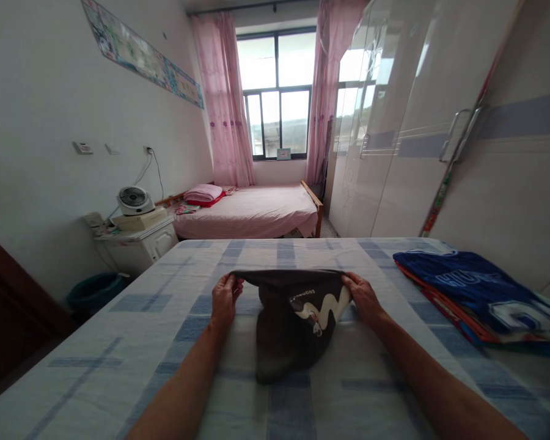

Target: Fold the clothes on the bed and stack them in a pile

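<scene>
A dark brown garment (282, 330) with a white printed graphic lies on the blue-and-white checked bed sheet (119, 342) in front of me. My left hand (224, 297) pinches its far left corner. My right hand (364, 297) pinches its far right corner. Both hands hold the far edge stretched between them, slightly lifted off the sheet, while the rest of the garment trails toward me in a narrower fold.
A stack of folded clothes, blue on top (481, 293), sits at the bed's right. A glossy wardrobe (417, 153) stands on the right. A pink bed (252, 211), a white nightstand with a fan (135, 201) and a green bin (94, 290) lie beyond.
</scene>
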{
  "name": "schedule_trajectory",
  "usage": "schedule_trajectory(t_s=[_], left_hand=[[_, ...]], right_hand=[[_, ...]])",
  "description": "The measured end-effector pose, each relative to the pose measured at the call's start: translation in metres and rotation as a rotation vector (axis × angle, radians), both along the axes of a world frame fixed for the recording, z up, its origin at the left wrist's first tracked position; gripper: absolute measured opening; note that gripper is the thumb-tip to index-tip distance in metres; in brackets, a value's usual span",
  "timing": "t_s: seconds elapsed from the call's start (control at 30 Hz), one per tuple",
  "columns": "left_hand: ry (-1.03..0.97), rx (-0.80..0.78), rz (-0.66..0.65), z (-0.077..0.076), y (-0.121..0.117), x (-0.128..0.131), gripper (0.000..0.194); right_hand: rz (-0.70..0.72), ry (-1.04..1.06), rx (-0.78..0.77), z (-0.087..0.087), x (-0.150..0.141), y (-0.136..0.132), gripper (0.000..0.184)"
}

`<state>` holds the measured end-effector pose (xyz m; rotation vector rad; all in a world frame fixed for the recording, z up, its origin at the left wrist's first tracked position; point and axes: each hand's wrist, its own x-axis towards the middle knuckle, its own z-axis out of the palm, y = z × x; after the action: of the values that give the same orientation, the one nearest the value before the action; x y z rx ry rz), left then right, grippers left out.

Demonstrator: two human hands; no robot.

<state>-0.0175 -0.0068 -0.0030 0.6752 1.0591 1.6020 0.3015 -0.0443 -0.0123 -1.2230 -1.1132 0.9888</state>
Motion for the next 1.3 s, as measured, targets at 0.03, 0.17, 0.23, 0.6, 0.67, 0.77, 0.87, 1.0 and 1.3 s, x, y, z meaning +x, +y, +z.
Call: schedule_trajectory(t_s=[0.03,0.17,0.23,0.6,0.67,0.77,0.87,1.0,1.3], left_hand=[[0.024,-0.009,0.011,-0.001,0.001,-0.001,0.009],[0.377,0.062,0.108,-0.005,-0.001,0.006,0.02],[0.709,0.204,0.195,-0.005,-0.005,0.011,0.024],[1.606,0.503,-0.384,-0.003,-0.034,0.036,0.006],[1.578,0.485,-0.333,-0.002,-0.033,0.035,0.008],[1.368,0.502,-0.164,0.004,-0.028,0.031,0.01],[1.022,0.409,0.045,0.012,-0.02,0.021,0.011],[0.787,0.215,0.353,0.013,-0.003,-0.004,0.012],[0.944,0.069,0.48,-0.007,0.015,-0.036,0.015]], right_hand=[[-0.045,-0.055,0.012,-0.001,0.003,0.001,0.038],[-0.291,-0.349,0.04,0.0,0.004,0.001,0.037],[-0.333,-0.482,0.068,0.001,0.002,0.0,0.039],[-0.085,-0.949,0.122,-0.001,-0.002,-0.005,0.021],[-0.115,-0.921,0.138,0.001,-0.001,-0.004,0.022],[-0.186,-0.809,0.133,0.004,0.0,-0.004,0.024],[-0.251,-0.699,0.096,0.008,0.001,-0.003,0.026],[-0.291,-0.631,0.092,0.011,0.003,-0.002,0.028],[-0.169,-0.614,0.033,0.003,0.008,-0.002,0.023]])
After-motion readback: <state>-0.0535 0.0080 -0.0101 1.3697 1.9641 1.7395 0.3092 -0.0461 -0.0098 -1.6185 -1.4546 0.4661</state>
